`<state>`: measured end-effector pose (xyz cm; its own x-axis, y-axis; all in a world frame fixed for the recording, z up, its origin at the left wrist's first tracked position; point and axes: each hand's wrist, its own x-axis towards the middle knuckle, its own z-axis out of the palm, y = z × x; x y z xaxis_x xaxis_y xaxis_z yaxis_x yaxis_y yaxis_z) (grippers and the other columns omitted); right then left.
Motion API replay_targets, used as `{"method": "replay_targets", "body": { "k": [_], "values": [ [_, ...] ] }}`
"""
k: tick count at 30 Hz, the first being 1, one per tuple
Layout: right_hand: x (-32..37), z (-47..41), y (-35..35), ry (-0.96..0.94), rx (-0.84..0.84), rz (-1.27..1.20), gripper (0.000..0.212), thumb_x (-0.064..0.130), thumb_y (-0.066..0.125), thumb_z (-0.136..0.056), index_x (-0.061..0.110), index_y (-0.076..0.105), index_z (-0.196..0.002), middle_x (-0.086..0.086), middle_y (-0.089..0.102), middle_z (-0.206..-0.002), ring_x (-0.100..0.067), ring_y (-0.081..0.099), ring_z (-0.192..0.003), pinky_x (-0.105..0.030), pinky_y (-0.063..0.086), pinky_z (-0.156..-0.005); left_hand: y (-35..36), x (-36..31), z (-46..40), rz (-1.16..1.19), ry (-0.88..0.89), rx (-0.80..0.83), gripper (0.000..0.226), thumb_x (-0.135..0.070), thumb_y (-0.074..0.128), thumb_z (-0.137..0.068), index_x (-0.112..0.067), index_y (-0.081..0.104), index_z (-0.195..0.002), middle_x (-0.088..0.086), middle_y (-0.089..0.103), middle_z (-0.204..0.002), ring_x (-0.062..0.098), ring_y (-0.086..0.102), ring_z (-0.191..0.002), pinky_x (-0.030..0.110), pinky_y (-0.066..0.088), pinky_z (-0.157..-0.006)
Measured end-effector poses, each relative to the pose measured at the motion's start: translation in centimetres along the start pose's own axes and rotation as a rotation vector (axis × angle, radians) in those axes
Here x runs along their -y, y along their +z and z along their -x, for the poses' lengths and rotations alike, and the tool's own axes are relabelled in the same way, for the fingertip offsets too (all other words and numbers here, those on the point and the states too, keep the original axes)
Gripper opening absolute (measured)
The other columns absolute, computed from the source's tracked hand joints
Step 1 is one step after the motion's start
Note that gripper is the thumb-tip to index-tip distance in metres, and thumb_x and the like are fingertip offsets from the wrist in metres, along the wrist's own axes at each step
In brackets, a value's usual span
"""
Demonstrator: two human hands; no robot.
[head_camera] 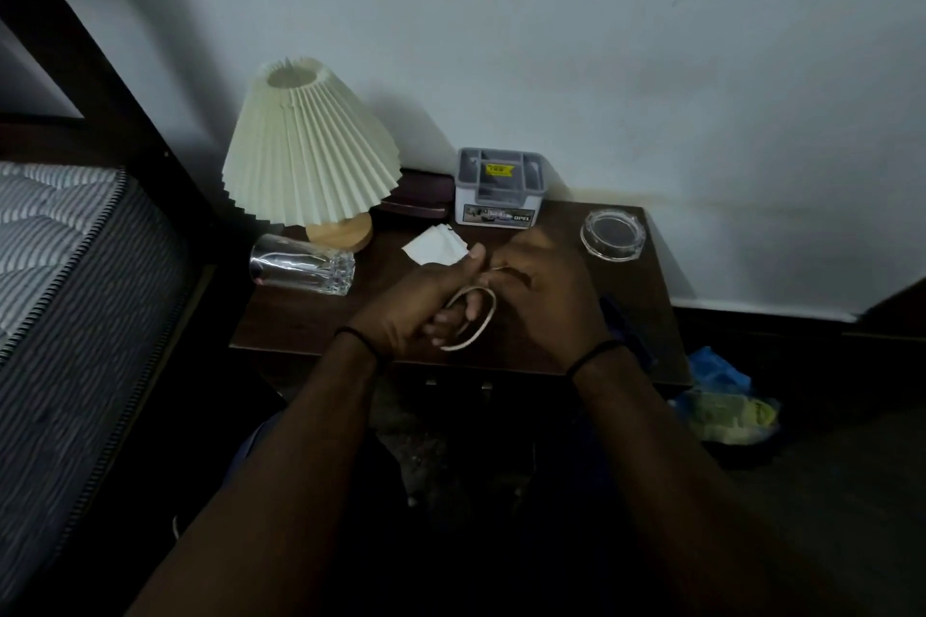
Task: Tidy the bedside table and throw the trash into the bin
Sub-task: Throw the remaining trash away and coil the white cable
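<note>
Both hands meet over the middle of the dark wooden bedside table [300,321]. My left hand [416,306] grips a looped white cable [478,333], coils hanging below its fingers. My right hand [546,296] pinches the cable's free end beside the left thumb. White folded paper [433,246] lies just behind the hands. A clear drinking glass [300,266] lies on its side at the table's left. A dark pen-like object [626,326] rests near the right edge, partly hidden by my right wrist.
A pleated cream lamp [305,150] stands at the back left, a dark case [418,203] behind it. A grey organiser box [498,188] sits by the wall, a glass ashtray [612,234] at back right. A mattress [60,276] lies left. Blue-yellow bags [726,403] sit on the floor right.
</note>
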<state>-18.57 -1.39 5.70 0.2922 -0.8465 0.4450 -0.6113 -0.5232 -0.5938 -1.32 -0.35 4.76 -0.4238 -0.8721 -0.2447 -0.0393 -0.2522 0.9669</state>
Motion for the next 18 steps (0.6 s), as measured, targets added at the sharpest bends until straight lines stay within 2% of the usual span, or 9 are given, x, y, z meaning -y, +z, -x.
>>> {"method": "replay_targets", "body": {
  "k": [2,4,6,8,10,12,14,16,18],
  "values": [
    [-0.3,0.2,0.7,-0.014,0.008,-0.001,0.019,0.027,0.056,-0.083,0.025,0.073,-0.092,0.003,0.064,-0.090,-0.018,0.061,-0.090,-0.040,0.049,-0.080,-0.2,0.4,0.2,0.110,-0.043,0.081,0.054,-0.055,0.047,-0.093,-0.008,0.048,-0.064,-0.004,0.023,-0.039,0.006,0.019,-0.029,0.021,0.017,-0.041],
    [-0.4,0.4,1.3,-0.005,0.033,-0.084,0.023,0.017,0.055,-0.086,0.026,0.073,-0.097,0.006,0.070,-0.095,-0.013,0.065,-0.095,-0.039,0.051,-0.085,-0.6,0.3,0.4,0.238,-0.059,0.153,0.042,-0.039,0.046,-0.096,-0.012,0.044,-0.064,-0.005,0.025,-0.039,0.005,0.022,-0.028,0.021,0.020,-0.040],
    [-0.7,0.8,1.9,0.054,0.043,-0.185,0.027,0.012,0.053,-0.087,0.023,0.073,-0.100,0.006,0.074,-0.100,-0.009,0.067,-0.098,-0.037,0.052,-0.090,-0.8,0.3,0.4,0.356,-0.060,0.192,0.042,-0.031,0.041,-0.100,-0.015,0.044,-0.062,-0.006,0.028,-0.039,0.005,0.025,-0.028,0.022,0.024,-0.040],
    [-0.8,0.9,2.4,0.194,0.068,-0.338,0.029,0.010,0.051,-0.087,0.019,0.072,-0.104,0.002,0.074,-0.105,-0.011,0.068,-0.101,-0.036,0.052,-0.095,-0.8,0.1,0.4,0.455,-0.076,0.212,0.044,-0.032,0.036,-0.100,-0.017,0.045,-0.060,-0.007,0.030,-0.038,0.005,0.027,-0.028,0.023,0.029,-0.040],
    [-0.6,0.8,3.0,0.331,0.093,-0.536,0.025,0.003,0.055,-0.086,0.010,0.069,-0.105,-0.006,0.073,-0.106,-0.015,0.068,-0.099,-0.033,0.052,-0.092,-1.0,0.2,0.3,0.550,-0.096,0.245,0.045,-0.034,0.035,-0.099,-0.018,0.046,-0.058,-0.008,0.031,-0.037,0.005,0.028,-0.028,0.022,0.031,-0.041],
    [-0.2,0.7,3.2,0.459,0.122,-0.712,0.022,-0.007,0.059,-0.085,0.001,0.065,-0.105,-0.013,0.071,-0.101,-0.016,0.067,-0.090,-0.028,0.053,-0.084,-1.3,0.2,0.3,0.635,-0.114,0.310,0.046,-0.036,0.034,-0.099,-0.019,0.046,-0.058,-0.009,0.028,-0.037,0.006,0.025,-0.028,0.023,0.028,-0.043],
    [0.1,0.7,3.2,0.528,0.136,-0.803,0.022,-0.009,0.059,-0.086,-0.001,0.066,-0.105,-0.014,0.071,-0.097,-0.014,0.066,-0.084,-0.025,0.052,-0.080,-1.6,0.3,0.4,0.687,-0.134,0.379,0.045,-0.036,0.037,-0.099,-0.018,0.046,-0.058,-0.008,0.023,-0.039,0.008,0.018,-0.030,0.025,0.026,-0.045],
    [-0.2,0.8,3.0,0.562,0.163,-0.840,0.021,-0.004,0.061,-0.087,0.004,0.070,-0.104,-0.011,0.072,-0.098,-0.015,0.066,-0.087,-0.029,0.053,-0.085,-1.8,0.3,0.5,0.719,-0.155,0.434,0.043,-0.035,0.043,-0.097,-0.018,0.045,-0.058,-0.008,0.022,-0.040,0.009,0.017,-0.032,0.025,0.028,-0.045],
    [-0.5,0.7,2.7,0.593,0.212,-0.863,0.018,0.004,0.061,-0.089,0.013,0.072,-0.101,-0.012,0.072,-0.100,-0.022,0.065,-0.093,-0.041,0.050,-0.090,-1.9,0.5,0.3,0.737,-0.166,0.436,0.042,-0.035,0.043,-0.097,-0.018,0.045,-0.059,-0.008,0.021,-0.041,0.009,0.018,-0.031,0.025,0.029,-0.044]
  ]
}}
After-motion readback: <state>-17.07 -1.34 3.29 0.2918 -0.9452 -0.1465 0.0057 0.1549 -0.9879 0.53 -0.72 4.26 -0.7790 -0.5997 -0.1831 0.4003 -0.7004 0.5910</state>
